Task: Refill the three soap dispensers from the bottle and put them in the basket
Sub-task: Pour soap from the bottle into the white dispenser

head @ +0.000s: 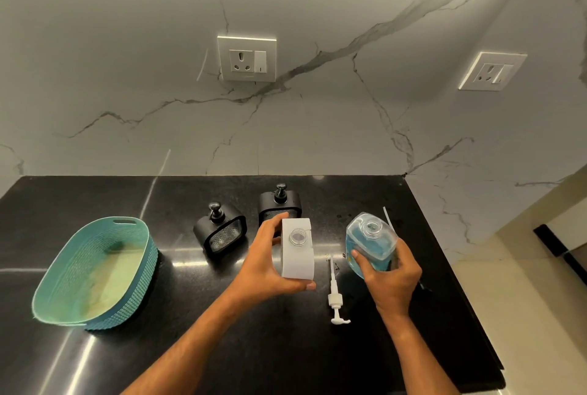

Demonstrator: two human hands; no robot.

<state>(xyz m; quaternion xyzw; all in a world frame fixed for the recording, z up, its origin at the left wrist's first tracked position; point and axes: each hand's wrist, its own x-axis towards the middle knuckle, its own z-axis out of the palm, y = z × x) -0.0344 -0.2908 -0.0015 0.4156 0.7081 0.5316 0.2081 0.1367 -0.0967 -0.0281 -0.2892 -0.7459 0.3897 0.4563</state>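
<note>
Counter: black polished stone slab [222, 347], speckled and glossy, carrying streaks of reflected light.
Wall: white marble-look panel [317, 127] with grey veins; two white socket plates, one centre [247, 59], one right [491, 71].
Basket: teal plastic basket [127, 309], oval, woven-pattern outer wall, slot handle at the far rim, smooth pale inside; it sits at the left of the counter, well apart from the hands.
White dispenser: matte white dispenser [298, 255], boxy with rounded ends, clear threaded neck uncapped; it sits near the counter's middle, in front of the black pair.
Left hand: left hand [265, 262] grips the white dispenser from its left side, fingers curled over the far edge, thumb pressed along the near edge; forearm angles in from the lower left.
Bottle: clear plastic bottle [370, 240], flattened rounded form, blue liquid inside, mouth uncapped and leaning toward the white dispenser; just right of it.
Right hand: right hand [392, 278] holds the bottle from below and behind, thumb across the near face, fingers wrapped round the right side.
Pump: white plastic pump head [335, 294] with a thin dip tube lies flat on the counter between the two hands.
Black dispensers: two matte black units with round pump knobs and textured clear fronts, pumps fitted; one [220, 229] between basket and white dispenser, the other [279, 202] behind the left hand.
</note>
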